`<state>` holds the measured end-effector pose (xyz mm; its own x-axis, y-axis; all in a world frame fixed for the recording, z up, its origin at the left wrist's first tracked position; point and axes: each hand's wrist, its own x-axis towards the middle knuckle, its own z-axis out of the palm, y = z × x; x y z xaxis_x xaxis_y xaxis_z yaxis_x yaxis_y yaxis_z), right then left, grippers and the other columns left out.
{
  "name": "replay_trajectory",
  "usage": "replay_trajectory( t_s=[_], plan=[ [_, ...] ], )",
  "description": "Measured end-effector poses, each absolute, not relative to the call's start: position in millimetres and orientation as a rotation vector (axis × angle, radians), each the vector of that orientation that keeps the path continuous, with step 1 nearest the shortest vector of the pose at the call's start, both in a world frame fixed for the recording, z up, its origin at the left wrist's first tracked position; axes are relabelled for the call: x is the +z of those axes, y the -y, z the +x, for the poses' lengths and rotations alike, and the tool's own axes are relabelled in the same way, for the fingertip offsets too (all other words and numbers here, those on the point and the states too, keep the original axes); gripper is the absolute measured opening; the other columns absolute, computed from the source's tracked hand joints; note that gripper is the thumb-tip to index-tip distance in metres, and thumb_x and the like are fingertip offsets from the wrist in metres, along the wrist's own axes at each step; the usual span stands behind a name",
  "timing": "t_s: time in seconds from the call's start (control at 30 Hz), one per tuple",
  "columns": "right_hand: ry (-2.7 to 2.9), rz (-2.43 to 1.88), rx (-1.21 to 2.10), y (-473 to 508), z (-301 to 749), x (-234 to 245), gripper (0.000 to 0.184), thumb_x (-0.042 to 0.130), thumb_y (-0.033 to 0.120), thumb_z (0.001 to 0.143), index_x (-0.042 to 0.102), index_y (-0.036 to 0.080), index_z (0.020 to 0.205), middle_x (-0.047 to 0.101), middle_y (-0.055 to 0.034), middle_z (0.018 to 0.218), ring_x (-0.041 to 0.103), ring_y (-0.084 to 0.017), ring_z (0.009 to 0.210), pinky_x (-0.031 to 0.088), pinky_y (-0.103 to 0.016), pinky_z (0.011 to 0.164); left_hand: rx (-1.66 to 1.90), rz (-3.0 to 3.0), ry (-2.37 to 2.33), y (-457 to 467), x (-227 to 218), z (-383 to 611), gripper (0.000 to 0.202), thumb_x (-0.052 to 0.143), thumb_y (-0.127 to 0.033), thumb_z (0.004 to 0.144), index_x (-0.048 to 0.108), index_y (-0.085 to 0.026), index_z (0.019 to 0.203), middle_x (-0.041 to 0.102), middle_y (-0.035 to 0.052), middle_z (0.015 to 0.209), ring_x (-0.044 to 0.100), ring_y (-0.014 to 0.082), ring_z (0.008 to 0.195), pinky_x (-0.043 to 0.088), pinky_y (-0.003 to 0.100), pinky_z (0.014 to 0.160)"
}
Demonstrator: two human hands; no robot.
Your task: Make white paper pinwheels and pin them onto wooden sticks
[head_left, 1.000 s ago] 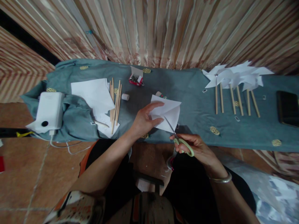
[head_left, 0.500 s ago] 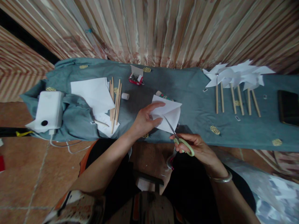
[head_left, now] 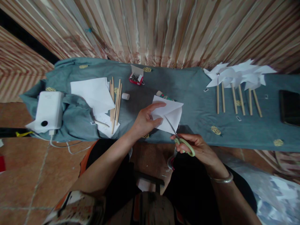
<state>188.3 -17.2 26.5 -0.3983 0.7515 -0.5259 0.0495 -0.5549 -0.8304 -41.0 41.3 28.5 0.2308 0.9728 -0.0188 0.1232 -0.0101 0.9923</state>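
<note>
My left hand grips a white square of paper by its left side, thumb and fingers apart across it. My right hand has its fingers through the handles of green-handled scissors. Their blades lie along the paper from its lower right corner toward the middle, and a cut line or crease runs to the right corner. Partly hidden behind the paper is a small tube or bottle with a white end and green label.
On the left lie paper sheets, several wooden sticks, a white cap and a white power bank with a cable. A red box of pins sits behind. Several paper pinwheels and a dark case are on the right.
The right corner of the paper has shifted very slightly to the right. Both hands and the scissors hold nearly the same place.
</note>
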Motion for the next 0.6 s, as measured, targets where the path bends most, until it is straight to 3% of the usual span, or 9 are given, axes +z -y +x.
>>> replay_trajectory(
  t_s=[0.6],
  plan=[
    [1.096, -1.327, 2.033, 16.5, 186.8, 26.4, 0.042, 0.087, 0.046, 0.063, 0.078, 0.02, 0.095, 0.064, 0.0011, 0.064, 0.053, -0.007, 0.054, 0.044, -0.019, 0.051, 1.017, 1.337, -1.104, -42.8, 25.9, -41.0, 0.048, 0.07, -0.018, 0.068, 0.069, -0.018, 0.116, 0.068, 0.0077, 0.125, 0.062, 0.024, 0.113, 0.047, 0.033, 0.097]
  ],
)
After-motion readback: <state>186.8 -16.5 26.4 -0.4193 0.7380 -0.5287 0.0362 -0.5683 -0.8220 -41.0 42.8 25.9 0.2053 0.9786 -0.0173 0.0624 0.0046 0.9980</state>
